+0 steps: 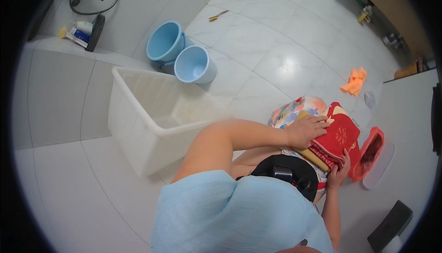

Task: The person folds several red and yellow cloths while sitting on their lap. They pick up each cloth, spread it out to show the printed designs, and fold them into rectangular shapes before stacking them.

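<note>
A folded red cloth (340,132) with pale patterns lies over my lap, its layers showing along the near edge. My left hand (307,132) rests flat on its left side, fingers spread over the fabric. At the near right corner my right hand (339,171) grips the folded edge, thumb on top and the other fingers partly hidden. A yellow flat piece (316,159), of unclear material, sticks out beneath the red cloth. Floral fabric (297,111) bulges out beyond my left hand. A black item (283,170) sits at my waist.
On my left stands a large white plastic tub (134,149), with two blue buckets (196,64) behind it. A brush (218,15) and an orange cloth (354,82) lie on the tiled floor. A red plastic bag (367,154) and a translucent lid (380,166) are at the right.
</note>
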Tool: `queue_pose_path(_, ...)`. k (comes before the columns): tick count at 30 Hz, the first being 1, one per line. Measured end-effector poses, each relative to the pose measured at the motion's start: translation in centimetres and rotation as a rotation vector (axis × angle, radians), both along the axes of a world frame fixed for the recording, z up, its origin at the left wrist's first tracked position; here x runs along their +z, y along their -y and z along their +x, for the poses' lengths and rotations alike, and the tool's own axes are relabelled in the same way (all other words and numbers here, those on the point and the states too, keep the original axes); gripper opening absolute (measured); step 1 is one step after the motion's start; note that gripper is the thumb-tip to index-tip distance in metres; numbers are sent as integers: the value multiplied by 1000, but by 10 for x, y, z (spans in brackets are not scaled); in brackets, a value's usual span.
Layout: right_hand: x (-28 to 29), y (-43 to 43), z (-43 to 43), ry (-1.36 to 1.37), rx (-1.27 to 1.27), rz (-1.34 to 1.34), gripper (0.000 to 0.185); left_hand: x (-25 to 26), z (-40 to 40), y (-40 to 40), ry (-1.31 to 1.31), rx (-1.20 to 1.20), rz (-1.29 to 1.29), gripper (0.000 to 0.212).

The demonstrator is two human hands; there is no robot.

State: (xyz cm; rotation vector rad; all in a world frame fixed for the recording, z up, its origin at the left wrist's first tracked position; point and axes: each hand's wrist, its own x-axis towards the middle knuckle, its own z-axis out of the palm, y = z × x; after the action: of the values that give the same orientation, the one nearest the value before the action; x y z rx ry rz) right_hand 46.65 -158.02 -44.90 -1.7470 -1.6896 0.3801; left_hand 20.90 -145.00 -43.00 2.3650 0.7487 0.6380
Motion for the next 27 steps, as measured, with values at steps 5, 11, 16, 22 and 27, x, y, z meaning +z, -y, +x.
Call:
queue_pose_path(5,-4,0,2,-36,-30,17,38,10,1,-4,-4,-54,-33,57)
queue_pose_path(11,4,-6,3,37,-40,41,37,7,8,-6,-41,-22,-29,61)
queue_pose_path(16,11,-8,7,38,-38,95,36,14,15,-7,-106,-63,-55,63)
queue_pose_path(22,16,-6,6,4,-72,121,32,16,17,-7,-134,-81,-16,64)
queue_pose_path(27,15,-4,8,-35,-71,132,33,23,21,-5,-147,-70,-6,60)
